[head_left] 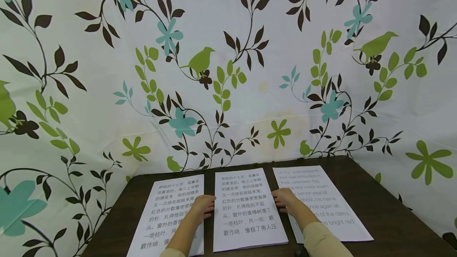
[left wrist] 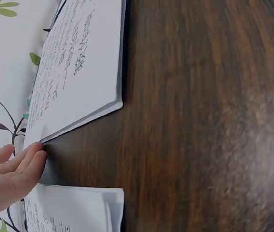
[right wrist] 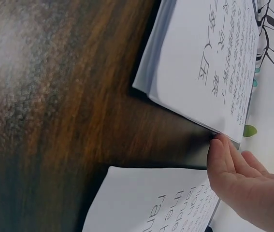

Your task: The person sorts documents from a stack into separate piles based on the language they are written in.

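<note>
A stack of paper sheets printed with Chinese text (head_left: 244,209) lies in the middle of the table. My left hand (head_left: 203,206) touches its left edge with the fingertips, the fingers (left wrist: 34,162) fairly straight in the left wrist view. At the opposite edge, the fingertips of my right hand (head_left: 287,201) touch the sheets; the right wrist view shows its fingers (right wrist: 219,157) extended. To the left lies another stack with Chinese text (head_left: 168,205), partly covered by my left forearm. A stack with English text (head_left: 335,197) lies on the right, partly behind my right hand and sleeve.
Under the papers is a dark brown wood-grain table (head_left: 385,209). A white cloth with leaves, flowers and birds (head_left: 250,90) hangs behind its back edge. A small dark object (head_left: 301,251) shows by the right sleeve at the near side. Narrow strips of table separate the stacks.
</note>
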Action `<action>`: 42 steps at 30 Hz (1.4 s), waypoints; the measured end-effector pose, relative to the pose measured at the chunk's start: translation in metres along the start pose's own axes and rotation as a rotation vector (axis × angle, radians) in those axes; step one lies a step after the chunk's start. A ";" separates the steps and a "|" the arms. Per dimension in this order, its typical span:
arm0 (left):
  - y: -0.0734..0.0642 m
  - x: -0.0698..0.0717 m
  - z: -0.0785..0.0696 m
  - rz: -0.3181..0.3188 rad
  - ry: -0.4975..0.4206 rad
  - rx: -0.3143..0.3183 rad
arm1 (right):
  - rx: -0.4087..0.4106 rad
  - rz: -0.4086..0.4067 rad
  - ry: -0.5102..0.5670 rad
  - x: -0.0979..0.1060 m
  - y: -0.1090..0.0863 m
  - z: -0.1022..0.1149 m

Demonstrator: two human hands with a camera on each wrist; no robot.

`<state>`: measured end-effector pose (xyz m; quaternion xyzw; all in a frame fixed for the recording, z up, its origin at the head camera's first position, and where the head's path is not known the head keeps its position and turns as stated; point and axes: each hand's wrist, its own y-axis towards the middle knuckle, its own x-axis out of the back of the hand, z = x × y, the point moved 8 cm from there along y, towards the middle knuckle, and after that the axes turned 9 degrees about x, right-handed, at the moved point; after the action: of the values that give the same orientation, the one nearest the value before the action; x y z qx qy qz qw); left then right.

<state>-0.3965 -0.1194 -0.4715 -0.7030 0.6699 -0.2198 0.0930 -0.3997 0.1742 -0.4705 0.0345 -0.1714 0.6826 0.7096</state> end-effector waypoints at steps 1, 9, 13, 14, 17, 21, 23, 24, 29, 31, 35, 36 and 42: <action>0.000 -0.001 0.000 0.001 -0.002 0.000 | 0.001 0.001 0.001 0.000 -0.001 0.001; 0.000 -0.003 -0.001 0.001 -0.026 -0.022 | 0.008 -0.002 0.017 -0.001 -0.003 0.003; -0.001 -0.003 -0.001 0.002 -0.035 -0.027 | 0.009 -0.011 0.017 -0.001 -0.003 0.003; -0.001 -0.002 -0.001 0.001 -0.036 -0.026 | 0.008 -0.014 0.017 0.000 -0.003 0.003; -0.002 -0.002 -0.001 0.002 -0.040 -0.024 | 0.016 -0.010 0.013 -0.001 -0.004 0.004; -0.001 -0.003 -0.003 0.006 -0.025 -0.023 | 0.012 -0.019 0.013 -0.001 -0.006 0.007; -0.001 -0.004 -0.004 0.006 -0.006 -0.024 | 0.010 -0.022 0.012 -0.002 -0.007 0.009; -0.001 -0.004 -0.005 0.005 0.003 -0.025 | 0.009 -0.025 0.011 -0.002 -0.008 0.010; -0.002 -0.003 -0.007 -0.024 0.043 -0.027 | 0.009 -0.046 0.001 -0.003 -0.009 0.013; -0.003 -0.003 -0.008 -0.030 0.053 -0.029 | -0.002 -0.070 -0.007 -0.002 -0.009 0.013; -0.003 -0.003 -0.009 -0.028 0.065 -0.029 | -0.014 -0.112 -0.024 0.001 -0.005 0.011; -0.003 -0.003 -0.009 -0.025 0.067 -0.030 | -0.012 -0.125 -0.033 0.002 -0.002 0.008; -0.003 -0.001 -0.012 -0.034 0.031 -0.040 | 0.036 -0.140 0.001 0.005 0.006 0.005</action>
<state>-0.3986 -0.1160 -0.4599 -0.7124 0.6636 -0.2189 0.0646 -0.4063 0.1774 -0.4651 0.0588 -0.1558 0.6341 0.7551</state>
